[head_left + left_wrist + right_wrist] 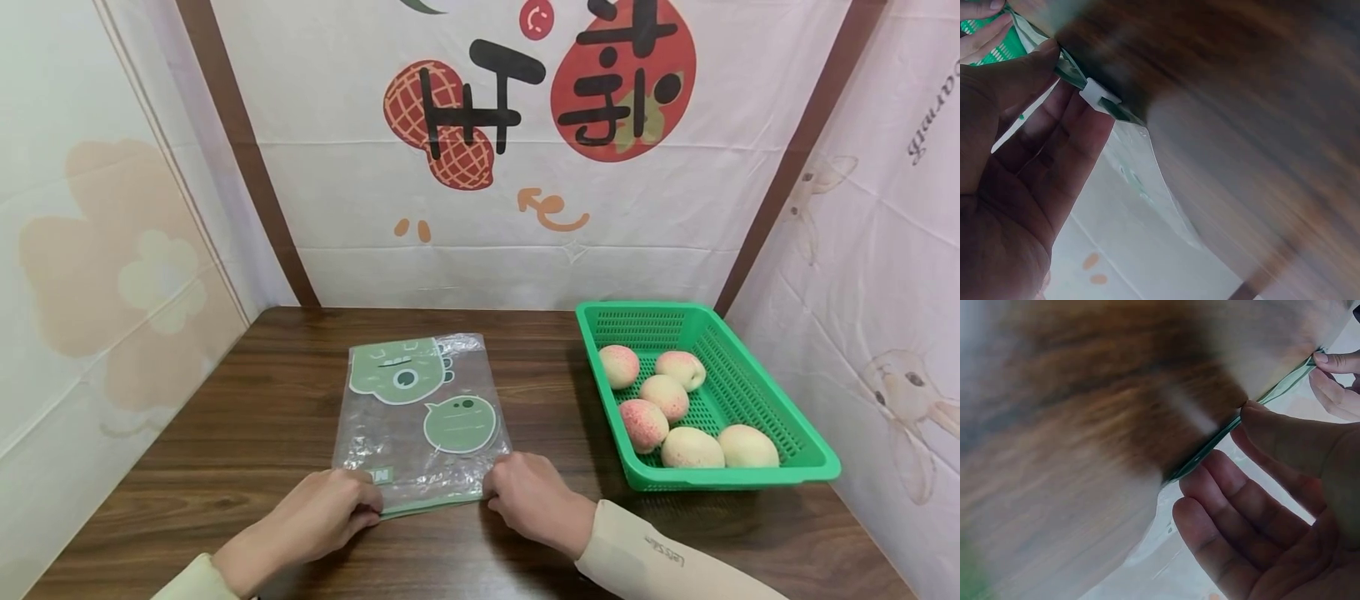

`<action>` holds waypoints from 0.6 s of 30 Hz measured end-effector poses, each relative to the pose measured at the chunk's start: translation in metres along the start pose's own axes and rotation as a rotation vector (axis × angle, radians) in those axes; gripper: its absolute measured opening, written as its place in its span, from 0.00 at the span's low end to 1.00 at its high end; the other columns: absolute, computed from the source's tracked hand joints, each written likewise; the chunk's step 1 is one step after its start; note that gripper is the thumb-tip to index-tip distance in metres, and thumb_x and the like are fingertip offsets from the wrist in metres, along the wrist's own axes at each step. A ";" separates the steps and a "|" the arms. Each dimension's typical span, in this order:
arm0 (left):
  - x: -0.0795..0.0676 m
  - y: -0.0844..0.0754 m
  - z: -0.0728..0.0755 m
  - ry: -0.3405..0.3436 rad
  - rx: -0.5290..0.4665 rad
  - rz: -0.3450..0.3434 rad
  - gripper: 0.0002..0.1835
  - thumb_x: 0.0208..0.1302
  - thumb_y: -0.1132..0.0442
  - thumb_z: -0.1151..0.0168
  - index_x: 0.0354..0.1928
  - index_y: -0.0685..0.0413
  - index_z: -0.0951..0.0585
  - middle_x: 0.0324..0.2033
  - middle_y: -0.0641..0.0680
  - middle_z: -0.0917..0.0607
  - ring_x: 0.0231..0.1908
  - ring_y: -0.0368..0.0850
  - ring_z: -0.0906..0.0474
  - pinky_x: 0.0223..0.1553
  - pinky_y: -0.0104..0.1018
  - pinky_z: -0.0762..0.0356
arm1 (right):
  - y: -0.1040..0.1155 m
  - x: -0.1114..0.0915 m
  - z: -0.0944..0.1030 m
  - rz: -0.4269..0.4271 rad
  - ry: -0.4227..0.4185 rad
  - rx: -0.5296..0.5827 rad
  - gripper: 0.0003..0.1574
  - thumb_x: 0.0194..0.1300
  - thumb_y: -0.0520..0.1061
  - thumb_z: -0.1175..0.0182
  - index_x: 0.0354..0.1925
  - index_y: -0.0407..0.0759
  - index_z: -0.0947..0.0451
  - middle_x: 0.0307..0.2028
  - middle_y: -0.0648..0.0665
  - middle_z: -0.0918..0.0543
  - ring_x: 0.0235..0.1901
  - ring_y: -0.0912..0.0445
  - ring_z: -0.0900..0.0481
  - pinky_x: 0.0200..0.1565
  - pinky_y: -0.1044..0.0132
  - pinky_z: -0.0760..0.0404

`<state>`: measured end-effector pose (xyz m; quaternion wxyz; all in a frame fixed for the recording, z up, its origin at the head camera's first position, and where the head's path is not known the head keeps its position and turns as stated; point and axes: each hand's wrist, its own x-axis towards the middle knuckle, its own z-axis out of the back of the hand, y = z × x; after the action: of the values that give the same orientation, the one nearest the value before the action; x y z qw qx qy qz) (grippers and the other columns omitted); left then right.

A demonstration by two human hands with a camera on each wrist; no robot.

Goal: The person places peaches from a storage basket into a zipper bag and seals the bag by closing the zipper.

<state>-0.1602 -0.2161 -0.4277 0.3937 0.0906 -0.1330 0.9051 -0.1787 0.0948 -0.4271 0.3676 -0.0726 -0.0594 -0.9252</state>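
A clear plastic zip bag (405,454) with green cartoon prints lies flat on the table, its green-edged mouth toward me. My left hand (322,510) pinches the near left corner of that mouth between thumb and fingers. In the left wrist view a white slider (1099,97) sits on the green zip strip, right by the fingertips of the left hand (1035,144). At the near right corner my right hand (536,502) grips the same edge. The right wrist view has its thumb and index finger on the green strip (1200,453), the other fingers loosely bent beneath.
A green plastic basket (806,446) with several peaches (693,450) stands at the right of the brown wooden table (247,400). Printed cloth (330,192) hangs behind the table and along both sides.
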 end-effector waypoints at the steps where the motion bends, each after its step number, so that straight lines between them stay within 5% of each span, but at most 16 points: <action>1: 0.001 -0.001 -0.001 0.003 -0.003 -0.001 0.17 0.54 0.64 0.22 0.22 0.36 0.22 0.23 0.31 0.25 0.25 0.26 0.30 0.22 0.32 0.26 | -0.001 -0.001 0.000 0.000 0.000 0.002 0.16 0.54 0.45 0.22 0.18 0.57 0.19 0.21 0.56 0.21 0.24 0.63 0.21 0.25 0.64 0.21; 18: 0.015 -0.014 -0.010 -0.008 -0.032 -0.064 0.16 0.54 0.66 0.23 0.24 0.36 0.21 0.25 0.32 0.24 0.26 0.25 0.30 0.25 0.30 0.26 | -0.012 -0.023 0.009 -0.049 0.024 0.025 0.25 0.51 0.43 0.23 0.12 0.58 0.29 0.14 0.60 0.30 0.16 0.65 0.32 0.19 0.65 0.29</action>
<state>-0.1601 -0.1937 -0.4306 0.4231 0.0922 -0.1460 0.8895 -0.1693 0.1207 -0.4227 0.3466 -0.0555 -0.0683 -0.9339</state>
